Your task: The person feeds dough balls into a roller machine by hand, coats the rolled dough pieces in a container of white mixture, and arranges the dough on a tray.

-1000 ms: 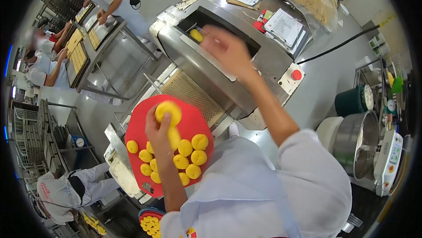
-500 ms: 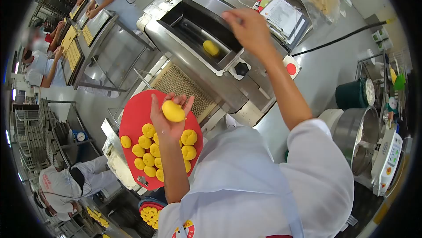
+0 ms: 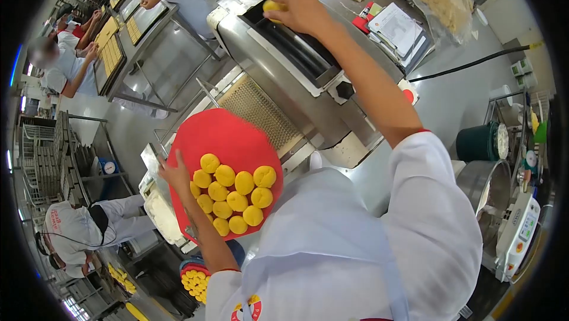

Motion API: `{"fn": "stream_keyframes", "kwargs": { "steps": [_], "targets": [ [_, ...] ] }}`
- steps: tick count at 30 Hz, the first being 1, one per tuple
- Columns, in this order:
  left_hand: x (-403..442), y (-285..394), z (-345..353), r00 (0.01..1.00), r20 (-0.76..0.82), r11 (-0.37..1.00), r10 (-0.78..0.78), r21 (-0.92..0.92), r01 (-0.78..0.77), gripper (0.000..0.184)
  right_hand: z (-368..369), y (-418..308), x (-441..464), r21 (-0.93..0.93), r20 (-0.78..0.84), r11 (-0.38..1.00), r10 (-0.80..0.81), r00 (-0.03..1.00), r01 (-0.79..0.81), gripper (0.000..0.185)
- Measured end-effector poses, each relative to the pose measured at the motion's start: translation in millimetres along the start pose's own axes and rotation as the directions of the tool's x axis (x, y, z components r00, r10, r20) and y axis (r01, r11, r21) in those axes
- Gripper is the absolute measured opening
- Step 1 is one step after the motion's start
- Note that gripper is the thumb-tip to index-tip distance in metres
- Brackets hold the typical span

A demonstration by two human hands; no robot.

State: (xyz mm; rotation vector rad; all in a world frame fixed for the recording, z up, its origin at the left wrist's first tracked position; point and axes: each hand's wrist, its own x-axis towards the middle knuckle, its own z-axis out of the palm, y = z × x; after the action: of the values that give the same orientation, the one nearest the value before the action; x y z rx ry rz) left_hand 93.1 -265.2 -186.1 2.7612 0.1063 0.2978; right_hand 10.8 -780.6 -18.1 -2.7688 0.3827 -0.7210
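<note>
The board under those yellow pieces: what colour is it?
The board is red, seen best in the head view.

Nothing readable (shirt lettering (image 3: 56, 220) too small).

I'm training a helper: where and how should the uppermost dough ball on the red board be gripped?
I'd pinch that dough ball by its rounded sides, from the far side: red board lies bare there; other balls crowd its near side.

I'm seeing the person's (image 3: 323, 220) bare right arm (image 3: 372, 87) slanting far forward, the bare right hand (image 3: 297, 12) gripping firmly, while the bare left hand (image 3: 175, 174) is hanging closer in, fingers (image 3: 165, 169) spreading apart
</note>
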Motion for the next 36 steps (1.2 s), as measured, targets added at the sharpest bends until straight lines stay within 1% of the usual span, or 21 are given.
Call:
{"fn": "stream_keyframes", "kwargs": {
  "steps": [3, 5, 6, 8, 9, 10, 11, 14, 17, 20, 21, 23, 25, 26, 27, 28, 30, 32, 33, 34, 36],
  "targets": [
    [6, -104, 34, 0.963, 0.148, 0.972, 0.226, -0.103, -0.212, 0.072, -18, -12, -13, 0.194, -0.249, 0.953, 0.275, 0.928, -0.231, 0.045],
    [9, -117, 35, 0.952, 0.200, 0.970, 0.232, -0.125, -0.210, 0.068, -36, -56, -40, 0.322, -0.344, 0.944, 0.181, 0.921, -0.065, 0.030],
    [5, -117, 34, 0.953, 0.110, 0.929, 0.282, -0.281, -0.242, 0.065, -43, -96, -60, 0.419, -0.273, 0.906, 0.196, 0.942, -0.066, 0.024],
    [12, -101, 6, 0.964, 0.181, 0.964, 0.197, -0.213, -0.157, 0.060, -8, -161, -99, 0.513, 0.038, 0.852, 0.101, 0.994, -0.106, 0.029],
    [16, -106, 0, 0.981, 0.155, 0.881, 0.118, -0.473, -0.031, 0.048, 31, -188, -110, 0.476, 0.073, 0.879, -0.062, 0.995, 0.020, 0.034],
    [18, -114, -6, 0.978, 0.209, 0.536, 0.004, -0.826, 0.174, 0.041, 76, -206, -131, 0.424, 0.101, 0.894, -0.205, 0.973, 0.144, 0.040],
    [18, -117, -13, 0.956, 0.288, 0.021, -0.049, -0.957, 0.289, 0.034, 131, -227, -149, 0.348, 0.199, 0.929, -0.203, 0.959, 0.124, 0.046],
    [0, -105, -37, 0.970, 0.244, 0.417, -0.001, -0.881, 0.222, 0.040, 216, -282, -176, 0.133, 0.443, 0.976, -0.214, 0.871, 0.173, 0.058],
    [-15, -95, -65, 0.969, 0.235, 0.739, 0.077, -0.666, 0.103, 0.045, 222, -300, -166, 0.347, 0.609, 0.924, -0.353, 0.710, 0.161, 0.052],
    [-42, -81, -55, 0.836, 0.389, 0.905, 0.388, -0.334, -0.265, 0.059, 197, -298, -155, 0.522, 0.666, 0.819, -0.216, 0.714, -0.238, 0.039],
    [-44, -59, -46, 0.717, 0.453, 0.848, 0.529, -0.244, -0.471, 0.065, 181, -292, -153, 0.664, 0.599, 0.614, -0.096, 0.795, -0.426, 0.038],
    [-39, -44, -46, 0.644, 0.559, 0.836, 0.522, -0.186, -0.516, 0.077, 142, -270, -147, 0.886, 0.437, 0.059, 0.223, 0.872, -0.459, 0.035],
    [-28, -16, -69, 0.615, 0.664, 0.884, 0.425, -0.158, -0.441, 0.052, 54, -218, -110, 0.896, 0.144, 0.328, 0.423, 0.895, -0.299, 0.035],
    [-30, -14, -65, 0.598, 0.653, 0.860, 0.465, -0.172, -0.481, 0.047, 29, -184, -89, 0.939, -0.138, 0.342, 0.468, 0.873, -0.034, 0.037],
    [-28, -20, -62, 0.595, 0.639, 0.844, 0.488, -0.172, -0.507, 0.044, -13, -160, -73, 0.836, -0.349, 0.547, 0.474, 0.809, 0.040, 0.040],
    [-28, -24, -61, 0.638, 0.633, 0.887, 0.438, -0.191, -0.419, 0.044, -52, -136, -60, 0.604, -0.516, 0.797, 0.411, 0.751, -0.021, 0.043],
    [-26, -27, -62, 0.726, 0.622, 0.955, 0.294, -0.217, -0.201, 0.044, -85, -87, -30, 0.402, -0.690, 0.912, 0.362, 0.627, -0.085, 0.043],
    [-8, -18, -68, 0.876, 0.292, 0.811, 0.385, -0.559, -0.170, 0.042, -102, -84, -8, 0.399, -0.677, 0.916, 0.330, 0.658, -0.050, 0.043],
    [-5, -12, -71, 0.924, 0.118, 0.690, 0.363, -0.700, -0.182, 0.041, -80, -59, 6, 0.320, -0.476, 0.939, 0.275, 0.835, -0.127, 0.046],
    [-7, 7, -84, 0.934, 0.152, 0.641, 0.324, -0.761, -0.098, 0.039, -44, -33, 11, 0.221, -0.226, 0.959, 0.225, 0.948, -0.174, 0.055],
    [-6, 77, -128, 0.937, 0.228, 0.521, 0.264, -0.851, 0.061, 0.037, 2, -12, -7, 0.165, -0.262, 0.983, 0.122, 0.957, -0.081, 0.081]
  ]
}}
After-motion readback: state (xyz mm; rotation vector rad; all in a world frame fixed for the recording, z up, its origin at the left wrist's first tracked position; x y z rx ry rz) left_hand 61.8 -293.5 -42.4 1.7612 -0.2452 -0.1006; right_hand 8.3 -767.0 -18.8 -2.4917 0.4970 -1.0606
